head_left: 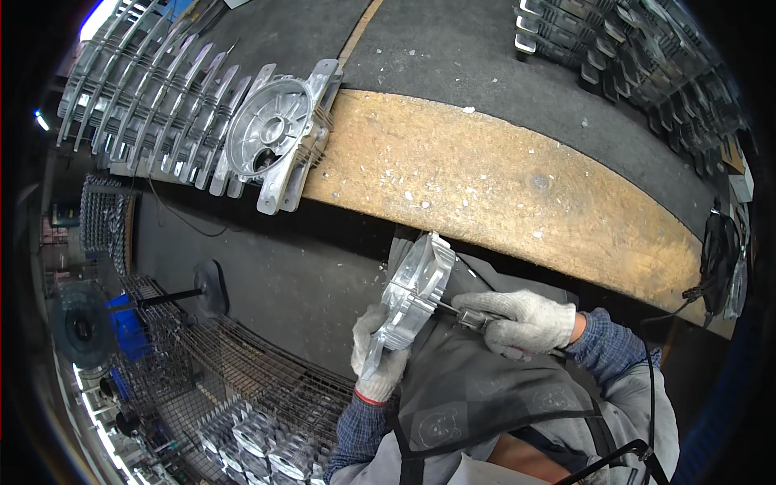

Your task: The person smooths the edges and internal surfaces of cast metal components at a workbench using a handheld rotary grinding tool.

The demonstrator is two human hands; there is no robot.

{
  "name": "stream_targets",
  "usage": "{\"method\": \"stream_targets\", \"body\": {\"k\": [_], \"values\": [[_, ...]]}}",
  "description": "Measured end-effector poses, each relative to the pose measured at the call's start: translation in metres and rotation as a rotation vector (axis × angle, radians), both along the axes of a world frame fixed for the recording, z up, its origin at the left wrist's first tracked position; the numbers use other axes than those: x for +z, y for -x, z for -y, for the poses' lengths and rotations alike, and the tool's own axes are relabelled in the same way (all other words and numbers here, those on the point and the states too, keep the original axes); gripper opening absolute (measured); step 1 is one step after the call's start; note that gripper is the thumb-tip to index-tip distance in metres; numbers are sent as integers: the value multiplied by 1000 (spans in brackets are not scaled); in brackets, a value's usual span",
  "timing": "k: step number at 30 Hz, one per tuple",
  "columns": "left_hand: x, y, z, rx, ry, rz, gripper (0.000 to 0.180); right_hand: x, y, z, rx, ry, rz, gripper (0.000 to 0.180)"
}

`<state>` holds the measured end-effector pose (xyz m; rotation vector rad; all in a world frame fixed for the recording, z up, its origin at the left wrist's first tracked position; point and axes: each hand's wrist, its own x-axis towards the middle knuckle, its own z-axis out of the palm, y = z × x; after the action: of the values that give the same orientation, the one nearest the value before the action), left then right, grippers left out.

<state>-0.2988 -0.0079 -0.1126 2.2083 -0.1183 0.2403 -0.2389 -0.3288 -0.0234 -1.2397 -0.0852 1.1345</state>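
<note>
The aluminium casting (pixel 414 293), a pale grey die-cast housing with ribs and a raised rim, is held on edge in front of the person's chest, just below the front edge of the bench (pixel 485 174) and above a dark apron (pixel 461 388). The left hand (pixel 378 356), in a white knit glove, is closed around the lower end of the casting and props it up. The right hand (pixel 521 322), gloved the same way, is wrapped tight around a slim hand tool (pixel 461 311) whose tip touches the casting's side. The bench top is worn yellow-brown board, scuffed and dotted with small metal chips, and bare across its middle; beyond it runs dark matting. At the bench's left end a round-faced casting (pixel 271 129) leans against a long row of castings (pixel 153 105) stood on edge, and another stack of castings (pixel 622 48) fills the far right corner. A black cable (pixel 715 259) hangs at the right edge of the bench. Down on the left, a wire basket (pixel 242 388) holds more finished castings beside a blue bin (pixel 129 327), with dark floor between them and the bench.
</note>
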Motion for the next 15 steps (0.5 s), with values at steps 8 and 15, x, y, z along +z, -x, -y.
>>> {"method": "stream_targets", "body": {"k": [8,15], "values": [[1,4,1,4,-19,-29,62,18,4,-2,-16,142,121,66],[11,4,4,-9,20,-29,61,13,12,8,-127,36,-75,69]]}}
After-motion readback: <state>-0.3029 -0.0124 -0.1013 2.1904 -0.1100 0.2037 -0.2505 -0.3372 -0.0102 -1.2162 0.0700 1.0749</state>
